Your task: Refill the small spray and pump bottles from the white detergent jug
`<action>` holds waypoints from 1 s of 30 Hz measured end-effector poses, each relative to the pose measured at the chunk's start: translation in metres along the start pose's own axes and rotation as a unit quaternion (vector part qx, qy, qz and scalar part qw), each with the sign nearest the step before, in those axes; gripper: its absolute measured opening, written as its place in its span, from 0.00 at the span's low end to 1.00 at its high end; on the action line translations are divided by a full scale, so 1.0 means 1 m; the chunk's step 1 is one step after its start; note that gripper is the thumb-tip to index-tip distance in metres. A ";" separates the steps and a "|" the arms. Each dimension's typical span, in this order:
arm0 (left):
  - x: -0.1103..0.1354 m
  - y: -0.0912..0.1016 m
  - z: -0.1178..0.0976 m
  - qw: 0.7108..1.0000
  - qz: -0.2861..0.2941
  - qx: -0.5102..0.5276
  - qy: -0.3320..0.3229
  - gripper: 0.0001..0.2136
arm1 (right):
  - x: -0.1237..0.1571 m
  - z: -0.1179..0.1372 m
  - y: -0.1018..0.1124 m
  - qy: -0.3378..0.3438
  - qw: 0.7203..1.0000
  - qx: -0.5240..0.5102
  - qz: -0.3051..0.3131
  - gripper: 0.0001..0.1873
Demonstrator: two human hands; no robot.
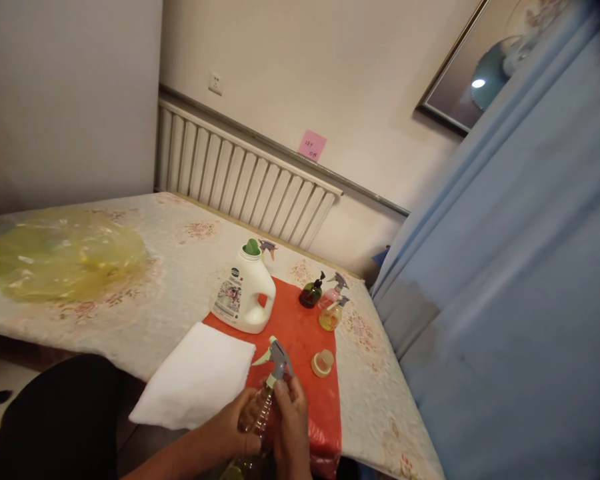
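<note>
My left hand (237,423) is wrapped round the clear body of a spray bottle (263,410) near the front edge of the table. My right hand (291,420) pinches the bottle's neck just under its grey trigger head (278,357). The bottle tilts toward me over a red mat (300,333). A folded white cloth (195,377) lies just to the left of my hands. A loose beige cap (323,363) rests on the mat to the right.
A white detergent jug (243,290) with a green cap stands on the mat. Behind it are a dark pump bottle (311,293) and two small spray bottles (333,308). A yellow plastic bag (60,253) lies far left. A blue curtain (505,300) hangs right, a radiator (240,177) behind.
</note>
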State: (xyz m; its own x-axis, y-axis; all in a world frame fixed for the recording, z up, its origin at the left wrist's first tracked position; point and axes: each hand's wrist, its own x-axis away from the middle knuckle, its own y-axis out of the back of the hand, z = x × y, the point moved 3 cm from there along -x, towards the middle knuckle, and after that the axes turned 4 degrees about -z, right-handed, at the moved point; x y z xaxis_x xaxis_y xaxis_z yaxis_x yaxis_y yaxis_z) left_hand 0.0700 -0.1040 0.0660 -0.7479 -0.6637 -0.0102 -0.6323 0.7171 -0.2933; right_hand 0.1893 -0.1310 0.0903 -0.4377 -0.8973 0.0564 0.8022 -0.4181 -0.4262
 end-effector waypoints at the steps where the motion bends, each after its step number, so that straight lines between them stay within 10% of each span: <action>1: 0.000 0.001 0.001 1.000 -0.005 -0.011 0.004 0.29 | 0.000 0.000 0.000 -0.001 1.000 0.010 -0.002 0.19; 19: 0.002 0.010 -0.016 0.997 0.009 -0.067 0.024 0.22 | -0.007 -0.002 0.010 0.019 0.999 0.027 -0.028 0.20; 30: -0.033 0.044 -0.036 0.994 0.022 -0.101 0.037 0.22 | -0.033 0.009 -0.019 0.030 0.991 0.101 -0.084 0.17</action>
State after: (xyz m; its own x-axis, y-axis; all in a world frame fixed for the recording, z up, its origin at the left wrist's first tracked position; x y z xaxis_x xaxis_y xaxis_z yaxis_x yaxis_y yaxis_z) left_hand 0.0595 -0.0429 0.0875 -0.7842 -0.6182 0.0532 -0.6203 0.7786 -0.0951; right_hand 0.1925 -0.0948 0.1049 -0.5896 -0.8058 0.0552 0.7789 -0.5854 -0.2250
